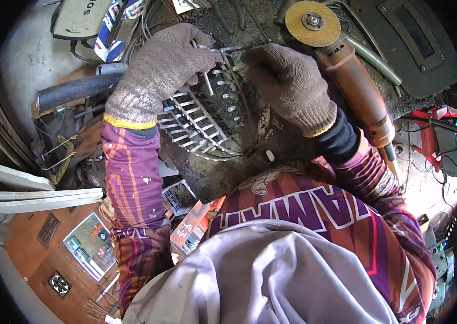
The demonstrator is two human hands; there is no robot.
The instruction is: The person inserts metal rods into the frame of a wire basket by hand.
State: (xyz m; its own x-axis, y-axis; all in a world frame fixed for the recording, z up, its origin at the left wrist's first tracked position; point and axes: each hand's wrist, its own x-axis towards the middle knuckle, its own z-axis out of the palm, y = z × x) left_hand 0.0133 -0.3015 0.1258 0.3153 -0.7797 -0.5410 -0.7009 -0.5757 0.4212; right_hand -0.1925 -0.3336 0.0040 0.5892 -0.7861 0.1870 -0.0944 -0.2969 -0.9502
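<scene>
Both hands wear knitted grey-brown gloves with yellow cuff edges. My left hand (161,67) reaches over the dark work surface with thumb and fingers pinched together. A short metal rod (208,84) sticks out below its fingertips. My right hand (288,83) is curled close by on the right; its fingertips are partly hidden, and what they hold cannot be made out. Between the hands several short metal pegs (228,96) lie in a row beside a thin brown rod (235,81). Below my left hand lies a curved, ladder-like metal frame (199,127) with many crossbars.
An angle grinder (358,89) with a tan disc (313,22) lies to the right of my right hand. Beyond it rests a dark welding mask (409,46). Pliers (228,15) lie at the far edge. Scrap metal and a dark tube (80,93) crowd the left side.
</scene>
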